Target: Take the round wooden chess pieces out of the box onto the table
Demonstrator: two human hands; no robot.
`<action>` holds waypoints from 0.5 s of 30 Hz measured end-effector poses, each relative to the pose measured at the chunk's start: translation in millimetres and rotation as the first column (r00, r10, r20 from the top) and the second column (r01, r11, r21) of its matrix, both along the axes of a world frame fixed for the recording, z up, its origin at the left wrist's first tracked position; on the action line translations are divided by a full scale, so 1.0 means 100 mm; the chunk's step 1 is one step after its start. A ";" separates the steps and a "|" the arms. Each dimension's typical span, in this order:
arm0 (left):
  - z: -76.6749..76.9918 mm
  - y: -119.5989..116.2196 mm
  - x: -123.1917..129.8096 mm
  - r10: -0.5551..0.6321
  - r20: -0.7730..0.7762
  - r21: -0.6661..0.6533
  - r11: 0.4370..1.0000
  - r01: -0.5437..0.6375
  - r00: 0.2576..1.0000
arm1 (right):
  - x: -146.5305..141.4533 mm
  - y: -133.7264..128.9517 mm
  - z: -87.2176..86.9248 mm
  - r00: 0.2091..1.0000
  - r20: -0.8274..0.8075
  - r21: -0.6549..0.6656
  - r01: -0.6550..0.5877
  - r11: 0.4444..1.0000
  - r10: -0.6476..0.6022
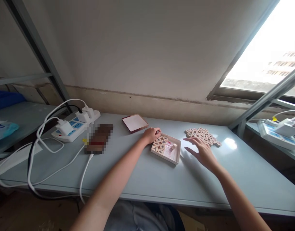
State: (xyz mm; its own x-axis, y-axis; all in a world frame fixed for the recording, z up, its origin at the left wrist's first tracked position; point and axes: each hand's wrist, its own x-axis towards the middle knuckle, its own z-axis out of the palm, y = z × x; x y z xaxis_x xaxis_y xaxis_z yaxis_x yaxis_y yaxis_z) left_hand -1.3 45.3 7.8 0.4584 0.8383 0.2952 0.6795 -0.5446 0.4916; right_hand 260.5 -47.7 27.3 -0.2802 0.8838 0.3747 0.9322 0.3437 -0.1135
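A shallow white box (178,155) lies on the table with its inside facing up. Round wooden Chinese chess pieces (158,144) with dark characters fill its left part in rows. A single piece (173,147) sits apart in the right part, over a pinkish printed bottom. My left hand (151,135) grips the box at its far left corner with curled fingers. To the right of the box, my right hand (200,150) hovers with fingers apart, holding nothing. Just beyond it lies a flat cluster of more chess pieces (202,135).
A box lid (135,123) lies inside up near the wall. On the left are a pixelated dark object (99,139), a power strip (75,126) with plugs and white cables (39,134). Metal frame posts (241,128) stand on the right, with another power strip (278,134) beyond.
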 end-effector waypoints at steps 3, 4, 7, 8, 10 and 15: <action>0.00 -0.02 0.00 -0.002 -0.008 0.025 1.000 0.002 1.000 | -0.31 0.02 0.07 0.995 0.060 -0.034 -0.077 0.996 0.079; 0.01 -0.03 0.00 -0.001 -0.012 0.037 0.999 0.002 1.000 | -0.39 0.03 0.09 0.990 0.089 -0.049 -0.102 0.994 0.106; 0.01 -0.03 0.01 0.006 -0.024 0.055 0.998 -0.005 1.000 | -0.56 0.02 0.15 0.973 0.157 -0.081 -0.161 0.984 0.172; 0.01 -0.03 0.01 0.010 -0.024 0.050 0.999 -0.009 1.000 | -0.59 0.00 0.16 0.969 0.162 -0.087 -0.175 0.981 0.187; 0.01 -0.02 0.02 0.018 -0.016 0.025 1.000 -0.018 1.000 | -0.63 -0.05 0.17 0.967 0.139 -0.115 -0.200 0.973 0.215; -0.01 0.01 0.03 0.027 0.007 -0.022 0.999 -0.027 1.000 | -0.71 -0.18 0.21 0.966 0.050 -0.203 -0.240 0.949 0.255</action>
